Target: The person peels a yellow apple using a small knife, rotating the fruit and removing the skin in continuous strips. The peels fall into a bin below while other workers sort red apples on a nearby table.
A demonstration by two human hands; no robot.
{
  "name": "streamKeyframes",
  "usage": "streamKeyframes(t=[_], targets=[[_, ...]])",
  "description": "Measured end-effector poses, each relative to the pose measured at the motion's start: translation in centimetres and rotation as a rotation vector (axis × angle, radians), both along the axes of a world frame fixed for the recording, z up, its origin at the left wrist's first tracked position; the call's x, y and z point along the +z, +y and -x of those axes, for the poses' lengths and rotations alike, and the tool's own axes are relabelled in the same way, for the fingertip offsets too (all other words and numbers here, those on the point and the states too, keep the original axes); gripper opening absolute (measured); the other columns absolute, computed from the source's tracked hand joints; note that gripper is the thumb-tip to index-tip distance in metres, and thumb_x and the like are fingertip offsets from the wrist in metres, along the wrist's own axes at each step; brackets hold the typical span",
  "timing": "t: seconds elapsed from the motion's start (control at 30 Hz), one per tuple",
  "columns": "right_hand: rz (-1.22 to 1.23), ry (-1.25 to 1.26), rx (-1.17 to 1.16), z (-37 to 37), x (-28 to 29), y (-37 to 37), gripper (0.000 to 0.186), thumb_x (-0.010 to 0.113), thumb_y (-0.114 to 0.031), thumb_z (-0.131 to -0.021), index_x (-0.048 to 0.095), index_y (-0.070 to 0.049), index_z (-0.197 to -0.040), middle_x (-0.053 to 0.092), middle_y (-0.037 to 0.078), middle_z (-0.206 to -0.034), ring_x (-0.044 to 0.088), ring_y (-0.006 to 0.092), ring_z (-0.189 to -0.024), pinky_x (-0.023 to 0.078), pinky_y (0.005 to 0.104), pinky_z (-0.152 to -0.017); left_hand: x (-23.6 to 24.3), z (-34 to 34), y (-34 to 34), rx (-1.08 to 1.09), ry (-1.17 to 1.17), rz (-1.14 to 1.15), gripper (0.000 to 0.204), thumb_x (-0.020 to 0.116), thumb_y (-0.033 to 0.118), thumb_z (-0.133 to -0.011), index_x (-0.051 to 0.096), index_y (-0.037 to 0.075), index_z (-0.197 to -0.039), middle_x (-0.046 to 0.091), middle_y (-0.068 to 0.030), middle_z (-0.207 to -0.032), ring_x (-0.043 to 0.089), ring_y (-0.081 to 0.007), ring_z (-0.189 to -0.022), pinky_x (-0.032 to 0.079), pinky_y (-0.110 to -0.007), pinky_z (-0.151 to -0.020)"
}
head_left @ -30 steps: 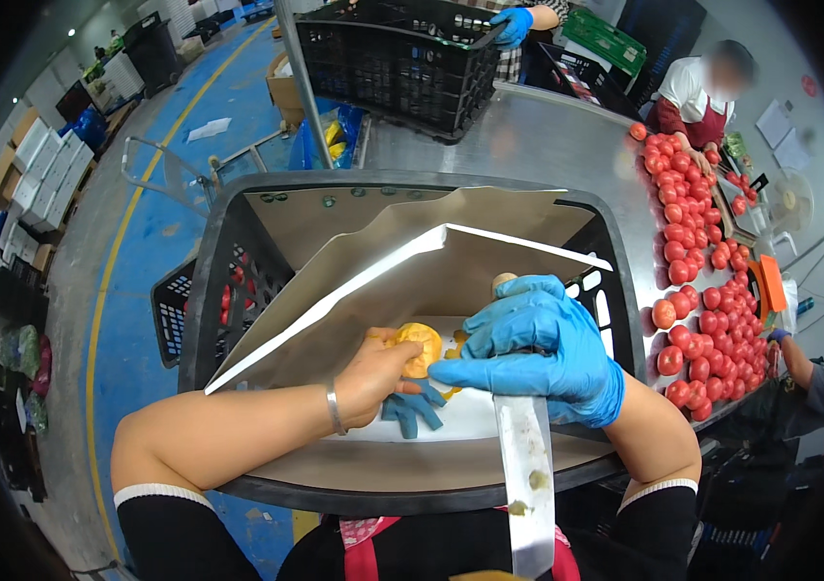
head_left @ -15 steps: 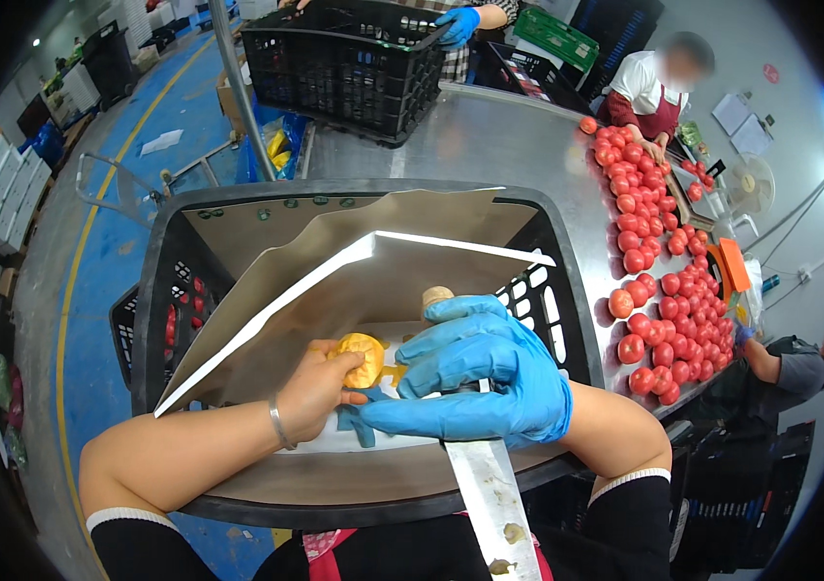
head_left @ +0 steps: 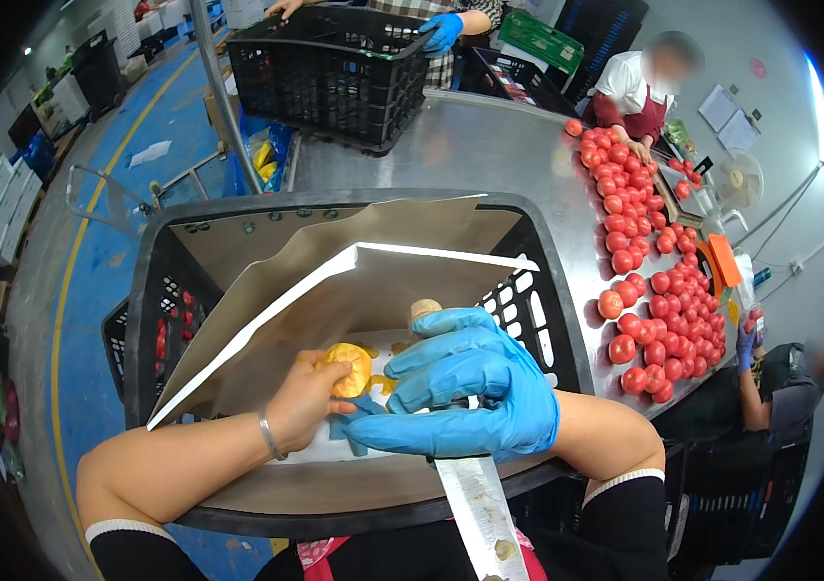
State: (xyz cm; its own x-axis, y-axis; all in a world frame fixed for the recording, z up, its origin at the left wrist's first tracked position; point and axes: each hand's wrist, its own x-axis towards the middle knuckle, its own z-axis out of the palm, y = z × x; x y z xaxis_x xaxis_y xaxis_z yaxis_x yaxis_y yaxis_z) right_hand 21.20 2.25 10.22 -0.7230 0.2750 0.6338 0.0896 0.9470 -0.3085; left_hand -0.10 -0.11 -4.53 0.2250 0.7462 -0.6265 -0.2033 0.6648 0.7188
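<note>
My bare left hand (head_left: 301,402) grips a round yellow piece (head_left: 350,366), with a loose blue glove (head_left: 362,434) just beneath it. Close to its right, my blue-gloved right hand (head_left: 470,382) holds a knife with loosely curled fingers; the wooden handle end (head_left: 426,308) sticks out at the top and the wide, stained blade (head_left: 470,508) points toward me. Both hands are inside a black crate (head_left: 557,320) lined with bent brown cardboard (head_left: 257,290). Smaller yellow bits (head_left: 383,384) lie on white material (head_left: 320,447) at the bottom, partly hidden by my hands.
A steel table (head_left: 460,155) holds many tomatoes (head_left: 659,329) at right. Beyond it, a co-worker (head_left: 630,97) bends over them; another's gloved hand (head_left: 441,34) grips a black crate (head_left: 325,87). A metal pole (head_left: 218,87) stands ahead, and another co-worker (head_left: 780,397) is at right.
The view has shifted, so the surroundings sit further left. My right hand's fingers have lifted and loosened slightly around the knife. My left hand still holds the yellow piece.
</note>
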Motion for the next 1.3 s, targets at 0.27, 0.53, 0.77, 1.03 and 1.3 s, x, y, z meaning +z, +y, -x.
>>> streamKeyframes(t=[0.27,0.53,0.77,1.03,1.3], targets=[[0.133,0.064,0.07,-0.4,-0.8,1.4,0.056,0.058,-0.005,-0.07,0.058,-0.022,-0.123,0.057,0.003,-0.095,0.055,0.0222,-0.091,0.038,0.0424,-0.093,0.3,0.2,-0.2,0.014,-0.068,-0.025,0.046,0.052,0.017,-0.089,0.027,-0.001,-0.123,0.051,-0.0177,-0.11,0.058,-0.0189,-0.09,0.054,-0.026,-0.062],[0.449,-0.036,0.1,-0.2,-3.3,4.2,0.039,0.056,-0.01,-0.078,0.062,-0.015,-0.117,0.058,0.008,-0.096,0.053,0.0267,-0.087,0.044,0.0374,-0.08,2.6,-0.6,-0.7,-0.058,0.089,0.009,0.023,0.048,0.015,-0.088,0.052,-0.001,-0.105,0.06,-0.0125,-0.096,0.061,-0.0178,-0.081,0.052,-0.027,-0.059],[0.563,-0.444,-0.05,-1.1,-6.7,6.3,0.02,0.056,-0.018,-0.085,0.065,-0.01,-0.1,0.059,0.012,-0.092,0.056,0.0303,-0.089,0.046,0.0379,-0.08,1.5,-0.8,-1.5,-0.088,0.219,0.101,0.031,0.05,0.017,-0.088,0.046,-0.005,-0.11,0.059,-0.0146,-0.095,0.062,-0.0185,-0.075,0.053,-0.027,-0.056],[0.557,-0.861,-0.344,-1.3,-9.8,7.1,0.023,0.057,-0.025,-0.084,0.065,-0.006,-0.094,0.063,0.017,-0.091,0.06,0.0352,-0.085,0.047,0.0414,-0.077,2.8,-1.2,-1.6,-0.117,0.176,0.125,0.03,0.051,0.016,-0.088,0.049,-0.005,-0.11,0.059,-0.0139,-0.096,0.061,-0.0176,-0.08,0.052,-0.026,-0.056],[0.532,-0.917,-0.347,-0.7,-10.5,6.9,0.024,0.056,-0.026,-0.083,0.065,-0.006,-0.093,0.063,0.017,-0.092,0.06,0.0347,-0.086,0.048,0.0415,-0.076,1.9,-0.5,-1.1,-0.116,0.095,0.105,0.032,0.052,0.014,-0.088,0.042,-0.004,-0.113,0.057,-0.0161,-0.101,0.06,-0.0191,-0.087,0.053,-0.028,-0.061]])
